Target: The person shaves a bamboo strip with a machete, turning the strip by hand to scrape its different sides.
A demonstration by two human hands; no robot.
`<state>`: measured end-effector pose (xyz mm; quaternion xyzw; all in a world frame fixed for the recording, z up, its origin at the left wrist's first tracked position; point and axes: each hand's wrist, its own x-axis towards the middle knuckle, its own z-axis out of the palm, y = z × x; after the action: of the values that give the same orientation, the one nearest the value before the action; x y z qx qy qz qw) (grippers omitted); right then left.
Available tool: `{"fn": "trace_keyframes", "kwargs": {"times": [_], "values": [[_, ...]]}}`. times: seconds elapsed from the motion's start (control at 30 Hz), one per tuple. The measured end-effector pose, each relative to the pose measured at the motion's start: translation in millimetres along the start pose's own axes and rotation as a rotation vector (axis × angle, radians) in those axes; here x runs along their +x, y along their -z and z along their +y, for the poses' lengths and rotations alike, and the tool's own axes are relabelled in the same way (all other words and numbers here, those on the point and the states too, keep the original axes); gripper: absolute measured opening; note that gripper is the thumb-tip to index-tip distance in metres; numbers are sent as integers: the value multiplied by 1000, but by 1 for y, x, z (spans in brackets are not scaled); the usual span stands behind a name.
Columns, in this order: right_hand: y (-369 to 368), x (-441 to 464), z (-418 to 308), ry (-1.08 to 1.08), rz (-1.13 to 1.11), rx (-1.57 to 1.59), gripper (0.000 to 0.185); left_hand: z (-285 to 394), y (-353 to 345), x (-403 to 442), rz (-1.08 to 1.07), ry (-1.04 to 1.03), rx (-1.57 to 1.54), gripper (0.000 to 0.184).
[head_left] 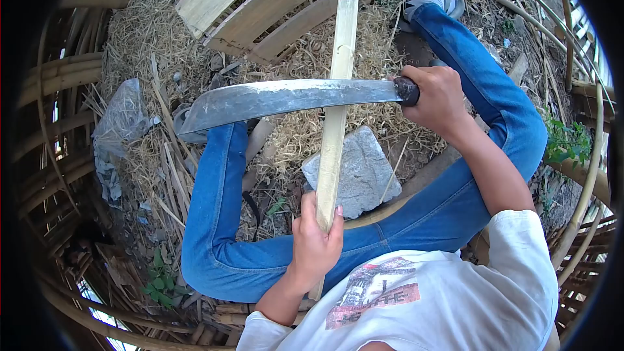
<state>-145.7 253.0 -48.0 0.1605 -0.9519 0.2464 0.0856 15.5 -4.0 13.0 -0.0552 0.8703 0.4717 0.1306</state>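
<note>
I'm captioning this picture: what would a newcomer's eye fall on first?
First, the big curved blade spanning the upper middle, its dark handle in the right hand. It crosses in front of a long pale strip, gripped near its lower end by the left hand. Then the bright blue jeans, legs spread either side of a grey stone.
</note>
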Motion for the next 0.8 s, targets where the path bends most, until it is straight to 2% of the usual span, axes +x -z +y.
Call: {"fn": "trace_keyframes", "kwargs": {"times": [0.07,0.2,0.3,0.4,0.53,0.67,0.77,0.8], "values": [[3,0,-1,-26,-11,-20,17,2,2,0,-27,14,-25,24],[6,7,22,-20,126,-77,16,10,5,-5,-94,61,-69,23],[12,6,31,-44,112,-152,18,5,7,-6,-129,3,-20,25],[11,3,34,-12,130,-152,20,11,10,-4,-126,74,-65,22],[15,4,40,-2,144,-148,22,8,13,-8,-126,36,-71,21],[32,11,67,-160,208,-262,31,2,17,-13,-125,19,-20,18],[36,13,80,-139,292,-226,32,-1,7,-15,-132,9,-39,16],[35,13,68,-148,285,-174,25,-2,4,-14,-131,0,-53,15]]}}
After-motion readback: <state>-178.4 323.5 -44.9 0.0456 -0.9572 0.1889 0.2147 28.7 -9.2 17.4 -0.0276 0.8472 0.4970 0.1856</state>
